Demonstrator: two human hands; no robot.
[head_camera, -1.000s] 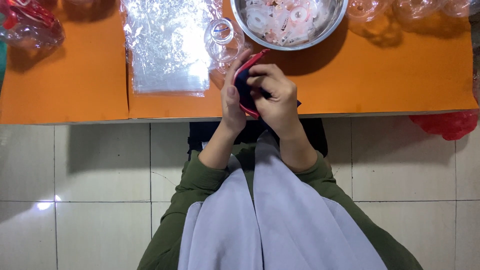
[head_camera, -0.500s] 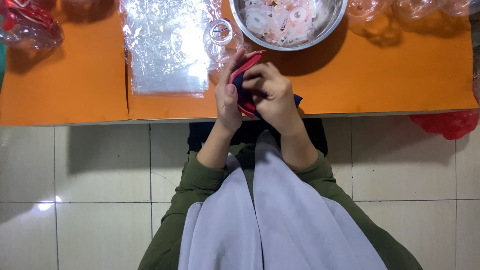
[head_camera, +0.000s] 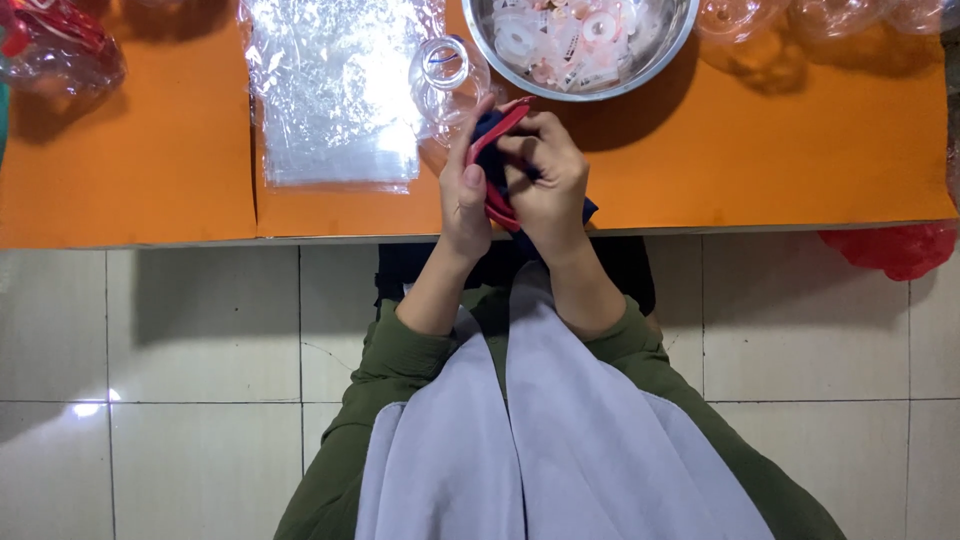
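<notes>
We hold a small red-and-navy pouch (head_camera: 497, 170) upright between both hands, just above the near edge of the orange table (head_camera: 180, 180). Our left hand (head_camera: 464, 190) cups its side, thumb along the red edge; our right hand (head_camera: 548, 180) is closed around it, fingers curled over the front. It looks soft, light and floppy, so pinching the stiffer red rim seems safest.

A dark-blue, red-edged cloth piece (head_camera: 497, 165) — folded, held upright between both hands — above the table edge.

Both hands, left (head_camera: 465, 195) and right (head_camera: 548, 180), meet, fingers curled shut.
</notes>
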